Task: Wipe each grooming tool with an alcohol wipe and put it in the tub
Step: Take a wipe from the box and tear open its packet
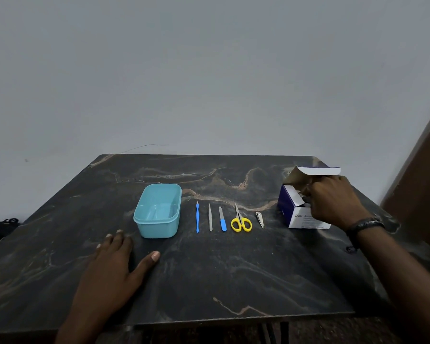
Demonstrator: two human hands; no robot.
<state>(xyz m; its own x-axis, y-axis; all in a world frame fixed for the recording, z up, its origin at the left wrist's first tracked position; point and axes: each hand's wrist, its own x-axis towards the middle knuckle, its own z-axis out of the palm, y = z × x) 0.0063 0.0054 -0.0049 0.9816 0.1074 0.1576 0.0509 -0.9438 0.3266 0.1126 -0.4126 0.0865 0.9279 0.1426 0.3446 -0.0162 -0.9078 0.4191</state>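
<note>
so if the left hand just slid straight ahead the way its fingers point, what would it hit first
Most likely the blue tub. The left hand lies flat on the table, fingers pointing up and slightly right, toward the tub's near left corner. It might only clip that corner; depth is hard to judge.

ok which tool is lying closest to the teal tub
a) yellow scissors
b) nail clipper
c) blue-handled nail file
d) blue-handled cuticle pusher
d: the blue-handled cuticle pusher lies first in the row, just right of the teal tub, ahead of the tweezers and the rest.
</note>
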